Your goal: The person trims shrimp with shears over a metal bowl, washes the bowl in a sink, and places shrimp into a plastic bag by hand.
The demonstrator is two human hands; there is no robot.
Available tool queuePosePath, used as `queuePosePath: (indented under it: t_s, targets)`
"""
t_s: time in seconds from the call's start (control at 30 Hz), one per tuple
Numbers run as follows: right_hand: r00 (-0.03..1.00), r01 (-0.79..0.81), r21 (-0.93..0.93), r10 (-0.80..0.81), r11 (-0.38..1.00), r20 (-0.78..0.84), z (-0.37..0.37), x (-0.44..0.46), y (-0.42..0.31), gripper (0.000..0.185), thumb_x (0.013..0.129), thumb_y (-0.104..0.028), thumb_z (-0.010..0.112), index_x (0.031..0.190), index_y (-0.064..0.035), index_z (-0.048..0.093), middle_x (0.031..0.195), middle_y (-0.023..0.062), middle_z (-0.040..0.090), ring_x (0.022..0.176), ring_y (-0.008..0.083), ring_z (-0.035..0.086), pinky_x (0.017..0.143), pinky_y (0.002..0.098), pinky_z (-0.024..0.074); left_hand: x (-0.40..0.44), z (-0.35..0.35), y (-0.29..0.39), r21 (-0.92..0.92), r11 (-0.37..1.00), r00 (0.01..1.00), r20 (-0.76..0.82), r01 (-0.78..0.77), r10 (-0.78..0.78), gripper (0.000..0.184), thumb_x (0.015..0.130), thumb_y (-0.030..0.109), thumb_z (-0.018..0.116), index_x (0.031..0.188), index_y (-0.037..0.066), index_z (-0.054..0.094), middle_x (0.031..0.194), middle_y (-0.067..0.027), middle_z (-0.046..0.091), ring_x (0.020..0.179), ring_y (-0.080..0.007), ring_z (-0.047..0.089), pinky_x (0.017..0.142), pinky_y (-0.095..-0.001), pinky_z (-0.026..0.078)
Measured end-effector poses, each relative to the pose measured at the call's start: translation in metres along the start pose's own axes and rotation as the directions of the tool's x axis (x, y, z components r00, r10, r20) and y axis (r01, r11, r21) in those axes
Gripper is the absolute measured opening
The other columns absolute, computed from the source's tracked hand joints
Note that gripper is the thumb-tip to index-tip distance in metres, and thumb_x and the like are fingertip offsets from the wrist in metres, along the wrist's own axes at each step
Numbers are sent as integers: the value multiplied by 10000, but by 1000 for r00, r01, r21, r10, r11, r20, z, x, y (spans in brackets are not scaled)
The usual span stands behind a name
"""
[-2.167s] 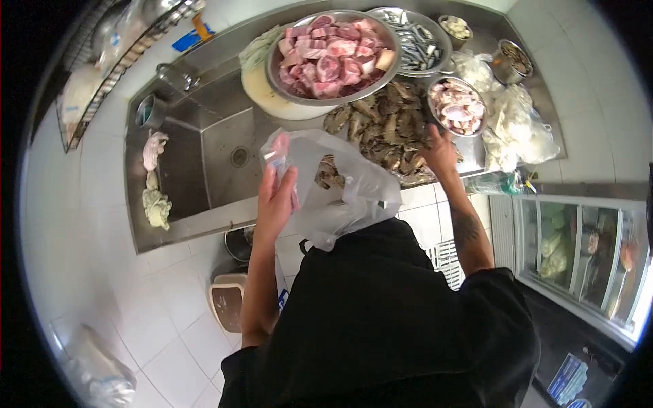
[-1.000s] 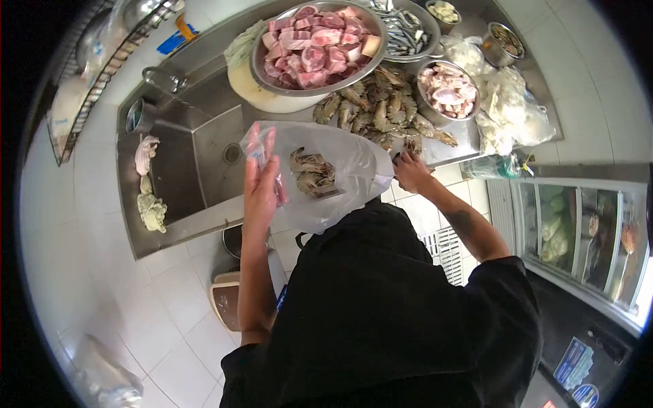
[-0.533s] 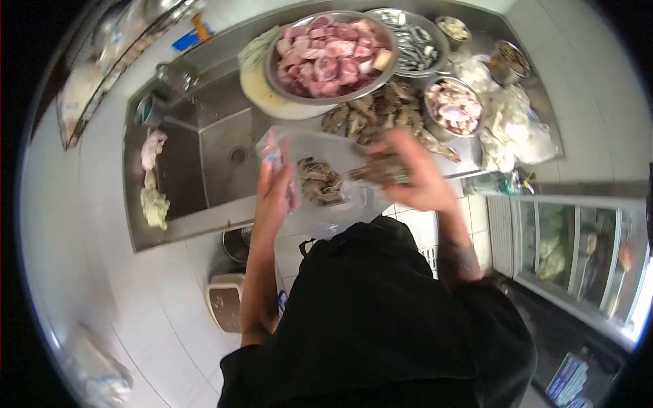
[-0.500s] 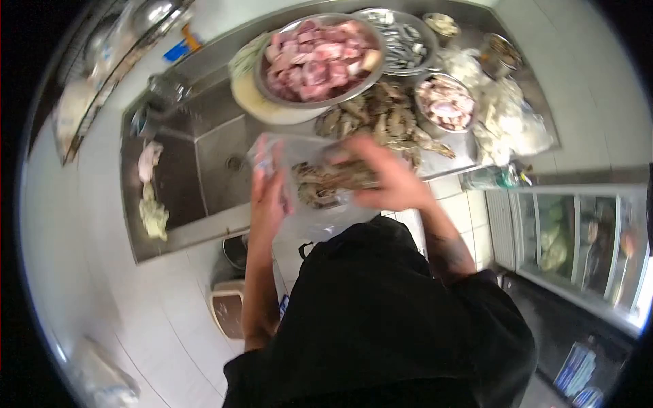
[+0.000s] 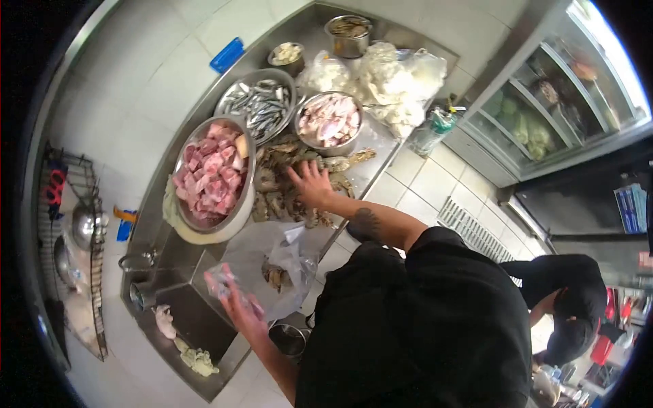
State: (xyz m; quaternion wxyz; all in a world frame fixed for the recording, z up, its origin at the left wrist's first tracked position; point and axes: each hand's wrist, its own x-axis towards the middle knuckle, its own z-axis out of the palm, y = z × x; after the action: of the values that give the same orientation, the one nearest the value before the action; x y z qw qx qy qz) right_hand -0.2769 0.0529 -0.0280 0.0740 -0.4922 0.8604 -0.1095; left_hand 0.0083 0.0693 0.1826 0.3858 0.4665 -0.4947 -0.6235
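Observation:
My left hand (image 5: pixel 235 299) is closed on the edge of a clear plastic bag (image 5: pixel 303 248), holding it over the front edge of the sink. Some shrimp (image 5: pixel 275 273) lie inside the bag. My right hand (image 5: pixel 313 183) rests on a pile of raw shrimp (image 5: pixel 269 204) on the steel counter, its fingers spread. Whether any shrimp sit under its palm is hidden. Beside the pile are a large metal bowl (image 5: pixel 251 163) of cut red meat, a metal bowl (image 5: pixel 292 85) of small silvery fish, and a metal pot (image 5: pixel 340 147) of pale meat pieces.
Filled plastic bags (image 5: pixel 401 78) and two smaller metal containers stand farther along the counter. A sink basin (image 5: pixel 204 309) is at the left, a wire rack (image 5: pixel 98 272) on the wall. On the right are a glass-door fridge (image 5: pixel 530 115) and another person (image 5: pixel 564 299) bending down.
My view has turned toward the right, bringing another person into sight. My right hand has left the bag and reached onto the shrimp pile. My left hand still holds the bag.

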Motion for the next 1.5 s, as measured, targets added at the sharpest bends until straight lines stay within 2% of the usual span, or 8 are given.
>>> queuePosePath:
  t_s: [0.33, 0.5, 0.63, 0.77, 1.03, 1.13, 1.23, 1.5]
  targets:
    - [994, -4, -117, 16, 993, 104, -2, 21, 5, 496, 927, -180, 494, 1370, -357, 357, 1258, 140, 451, 1246, 420, 383, 782, 624, 486, 2, -15, -2, -28, 1000, 999, 42, 9, -8, 588, 1016, 247, 444, 1526, 210, 152, 1454, -10, 443, 476, 5, 319, 397, -173, 267]
    - [955, 283, 161, -262, 945, -140, -19, 33, 30, 454, 727, -95, 644, 1172, -79, 554, 1008, 215, 618, 942, 428, 606, 797, 460, 521, 3, -25, 6, -6, 1000, 998, -58, 30, -30, 584, 1022, 250, 424, 1529, 211, 137, 1459, -32, 434, 487, -10, 321, 417, -184, 284]
    - [953, -120, 879, -195, 461, 233, -177, -18, -34, 449, 739, 101, 571, 1159, -54, 557, 1151, 74, 596, 951, 146, 616, 698, 261, 557, 8, -34, 6, 28, 1000, 999, 48, 5, -6, 595, 1019, 296, 428, 1530, 213, 135, 1451, -23, 440, 482, -21, 325, 424, -187, 294]
    - [826, 195, 975, -517, -108, -223, -221, -70, -81, 556, 699, 197, 530, 1187, -68, 553, 1183, 62, 547, 1072, 199, 588, 807, 325, 596, 10, -33, -1, 20, 1000, 1000, 20, -2, 1, 577, 1025, 342, 386, 1531, 228, 132, 1452, -32, 443, 482, -21, 333, 411, -179, 292]
    - [471, 807, 563, -768, 177, -434, -120, -74, -111, 305, 751, 46, 598, 1036, -41, 665, 1098, 82, 625, 986, 169, 603, 857, 322, 495, -1, -45, 4, -73, 996, 996, -75, -58, 52, 555, 1033, 349, 339, 1531, 268, 109, 1447, -49, 453, 509, -13, 356, 403, -163, 278]
    - [962, 219, 964, -198, 150, -187, -119, -55, -66, 178, 814, 12, 549, 945, -7, 667, 834, 96, 663, 760, 125, 631, 641, 277, 514, -7, -47, -4, -18, 1000, 998, -51, -26, 25, 556, 1035, 349, 335, 1531, 266, 99, 1448, -64, 453, 504, -14, 345, 402, -160, 266]
    - [979, 157, 412, -86, 898, -185, -77, 6, -14, 522, 787, -223, 712, 1251, -74, 525, 1213, 223, 562, 1029, 336, 604, 817, 436, 513, -12, -38, 2, 15, 1000, 1000, -7, -17, 17, 553, 1039, 344, 327, 1532, 262, 89, 1449, -67, 452, 486, -14, 313, 404, -163, 258]
    - [970, -166, -175, 193, 970, 150, 1, 72, -7, 804, 841, -334, 640, 1490, -297, 167, 1437, 304, 264, 1195, 553, 384, 798, 627, 457, -9, -33, -2, 46, 999, 998, 67, -10, 7, 537, 1052, 293, 299, 1533, 255, 60, 1448, -48, 455, 469, -12, 276, 398, -165, 248]
